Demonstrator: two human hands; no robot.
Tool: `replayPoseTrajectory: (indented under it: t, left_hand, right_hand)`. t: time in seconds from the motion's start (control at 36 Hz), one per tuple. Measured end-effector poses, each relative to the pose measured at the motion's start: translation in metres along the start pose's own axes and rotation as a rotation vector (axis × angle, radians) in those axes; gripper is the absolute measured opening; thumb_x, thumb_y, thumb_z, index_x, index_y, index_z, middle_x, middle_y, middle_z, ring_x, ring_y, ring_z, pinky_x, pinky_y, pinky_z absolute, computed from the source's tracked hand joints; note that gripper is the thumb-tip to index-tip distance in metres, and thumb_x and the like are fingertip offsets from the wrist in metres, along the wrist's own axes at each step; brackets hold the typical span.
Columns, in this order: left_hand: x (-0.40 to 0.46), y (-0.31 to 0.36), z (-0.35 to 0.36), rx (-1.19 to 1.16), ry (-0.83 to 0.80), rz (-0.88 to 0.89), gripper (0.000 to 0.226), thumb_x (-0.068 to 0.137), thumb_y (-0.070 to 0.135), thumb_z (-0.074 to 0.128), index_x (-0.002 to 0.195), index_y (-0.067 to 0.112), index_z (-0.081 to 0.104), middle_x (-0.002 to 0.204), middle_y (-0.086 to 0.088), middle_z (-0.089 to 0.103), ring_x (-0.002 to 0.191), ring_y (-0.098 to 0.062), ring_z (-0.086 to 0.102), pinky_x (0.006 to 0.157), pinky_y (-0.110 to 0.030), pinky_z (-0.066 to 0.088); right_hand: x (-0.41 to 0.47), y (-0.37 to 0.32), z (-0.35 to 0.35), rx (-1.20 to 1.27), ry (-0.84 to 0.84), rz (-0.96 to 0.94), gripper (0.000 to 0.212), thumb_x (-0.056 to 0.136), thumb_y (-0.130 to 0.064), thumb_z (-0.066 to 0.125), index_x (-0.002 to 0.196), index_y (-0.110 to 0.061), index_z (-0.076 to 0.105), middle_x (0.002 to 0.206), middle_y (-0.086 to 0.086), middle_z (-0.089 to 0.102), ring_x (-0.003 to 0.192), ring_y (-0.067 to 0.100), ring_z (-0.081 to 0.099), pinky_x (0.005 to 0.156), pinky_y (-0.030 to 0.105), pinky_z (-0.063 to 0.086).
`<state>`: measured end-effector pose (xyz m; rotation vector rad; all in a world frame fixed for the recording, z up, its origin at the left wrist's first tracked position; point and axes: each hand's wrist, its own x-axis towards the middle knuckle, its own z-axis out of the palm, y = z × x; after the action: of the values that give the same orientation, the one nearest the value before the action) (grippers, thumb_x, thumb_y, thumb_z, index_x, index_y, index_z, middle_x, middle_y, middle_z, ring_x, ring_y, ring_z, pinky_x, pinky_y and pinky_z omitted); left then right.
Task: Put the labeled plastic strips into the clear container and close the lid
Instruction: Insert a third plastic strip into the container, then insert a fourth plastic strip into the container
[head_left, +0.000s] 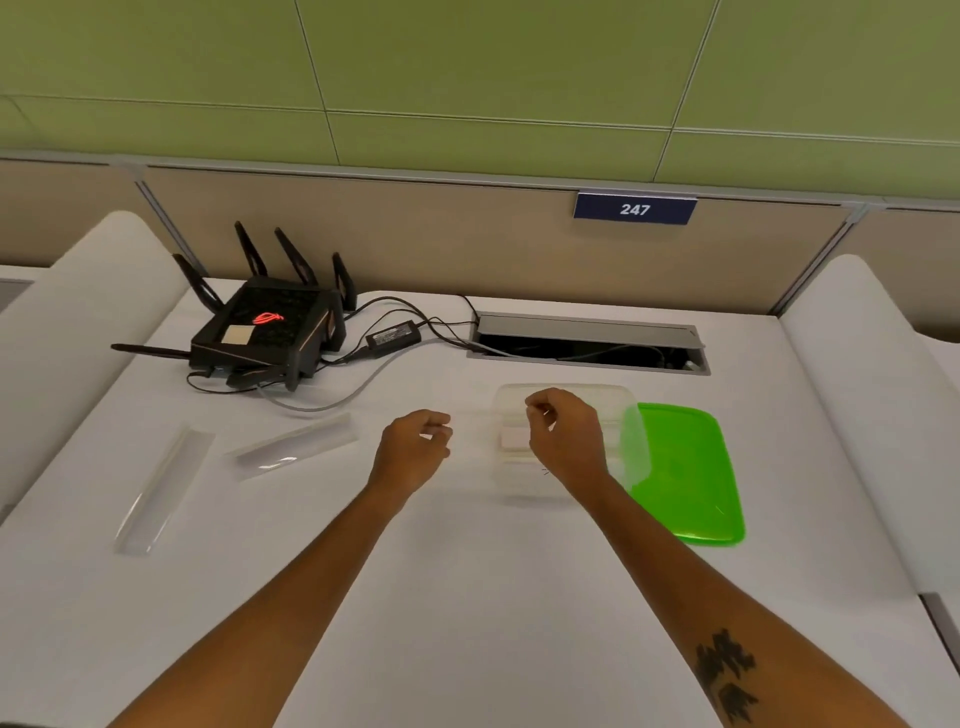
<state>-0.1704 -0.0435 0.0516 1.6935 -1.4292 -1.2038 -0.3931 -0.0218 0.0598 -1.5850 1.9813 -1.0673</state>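
The clear container (631, 441) stands open on the white table, right of centre. A white label (514, 439) shows inside it, on a strip I can barely make out. The green lid (685, 473) lies flat just right of the container, touching it. My right hand (563, 436) hovers over the container with its fingertips pinched. My left hand (415, 447) is just left of the container, also pinched. A faint clear strip (472, 415) seems to span between the two hands. Two more clear plastic strips (291, 449) (161, 488) lie on the table to the left.
A black router (270, 327) with antennas sits at the back left, its power brick (393, 336) and cables trailing to an open cable hatch (587, 343) behind the container. White chair backs rise at both sides. A partition with a "247" sign (635, 209) closes the back.
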Motion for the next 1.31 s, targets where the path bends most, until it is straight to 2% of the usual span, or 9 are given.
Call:
replayPoseTrajectory:
  t: [0.08,0.25,0.5,0.64,0.72,0.81,0.97,1.19,1.31]
  left_hand:
    - [0.0,-0.027,-0.039,-0.01,0.075,-0.055,0.017,0.096,0.022,0.065,0.11,0.024,0.074,0.104,0.006,0.077,0.076,-0.008,0.078,0.067,-0.016,0.053]
    - [0.001,-0.088,-0.123,0.026,0.21,-0.147,0.015,0.097,0.018,0.066,0.11,0.018,0.072,0.108,-0.003,0.077,0.081,-0.018,0.078,0.074,-0.028,0.06]
    - [0.012,-0.159,-0.216,-0.038,0.389,-0.358,0.012,0.094,0.014,0.061,0.097,0.015,0.072,0.101,-0.008,0.077,0.078,-0.024,0.078,0.079,-0.043,0.063]
    - [0.031,-0.18,-0.241,-0.105,0.437,-0.407,0.027,0.093,0.019,0.065,0.119,0.012,0.067,0.085,-0.004,0.075,0.081,-0.027,0.078,0.087,-0.05,0.063]
    - [0.044,-0.184,-0.25,-0.138,0.429,-0.409,0.031,0.095,0.022,0.065,0.124,0.013,0.065,0.082,-0.001,0.073,0.082,-0.027,0.077,0.087,-0.048,0.063]
    - [0.059,-0.186,-0.257,-0.128,0.414,-0.416,0.031,0.098,0.026,0.065,0.125,0.011,0.065,0.092,-0.006,0.074,0.083,-0.027,0.077,0.085,-0.046,0.064]
    - [0.081,-0.188,-0.261,-0.151,0.36,-0.454,0.027,0.1,0.029,0.062,0.106,0.004,0.071,0.089,-0.011,0.076,0.085,-0.031,0.077,0.085,-0.046,0.064]
    - [0.091,-0.191,-0.261,-0.164,0.34,-0.449,0.015,0.096,0.022,0.068,0.096,0.008,0.075,0.081,-0.007,0.077,0.07,-0.02,0.074,0.063,-0.029,0.059]
    - [0.09,-0.19,-0.26,-0.182,0.33,-0.449,0.011,0.095,0.019,0.069,0.092,0.011,0.075,0.081,-0.007,0.078,0.07,-0.02,0.074,0.062,-0.027,0.057]
  right_hand:
    - [-0.004,-0.022,0.028,0.011,-0.059,-0.081,0.012,0.095,-0.011,0.067,0.102,-0.015,0.075,0.098,-0.006,0.074,0.081,0.007,0.063,0.075,0.011,0.049]
    - [-0.011,-0.061,0.087,0.041,-0.209,-0.108,0.014,0.095,-0.014,0.067,0.107,-0.016,0.074,0.102,-0.005,0.074,0.084,0.009,0.065,0.079,0.023,0.056]
    - [-0.014,-0.097,0.173,0.162,-0.424,0.213,0.023,0.095,-0.016,0.066,0.117,-0.013,0.072,0.11,-0.001,0.071,0.103,0.019,0.07,0.095,0.035,0.06]
    - [-0.007,-0.112,0.21,0.233,-0.517,0.385,0.035,0.095,-0.023,0.067,0.129,-0.014,0.065,0.122,0.006,0.069,0.111,0.026,0.069,0.101,0.043,0.058]
    - [-0.001,-0.12,0.232,0.276,-0.518,0.472,0.04,0.095,-0.024,0.066,0.134,-0.015,0.062,0.13,0.009,0.067,0.115,0.028,0.068,0.103,0.045,0.057]
    - [0.006,-0.127,0.248,0.315,-0.51,0.541,0.044,0.096,-0.026,0.065,0.139,-0.018,0.058,0.126,0.003,0.064,0.095,0.019,0.07,0.098,0.041,0.06]
    - [0.019,-0.133,0.275,0.288,-0.446,0.567,0.043,0.099,-0.031,0.062,0.14,-0.019,0.057,0.145,0.004,0.055,0.123,0.028,0.062,0.107,0.043,0.055]
    - [0.02,-0.132,0.29,0.267,-0.402,0.548,0.037,0.096,-0.019,0.062,0.134,-0.018,0.065,0.133,0.005,0.065,0.112,0.026,0.067,0.099,0.041,0.06]
    - [0.018,-0.127,0.293,0.243,-0.359,0.493,0.036,0.096,-0.015,0.062,0.132,-0.012,0.067,0.132,0.004,0.066,0.115,0.022,0.063,0.101,0.037,0.057]
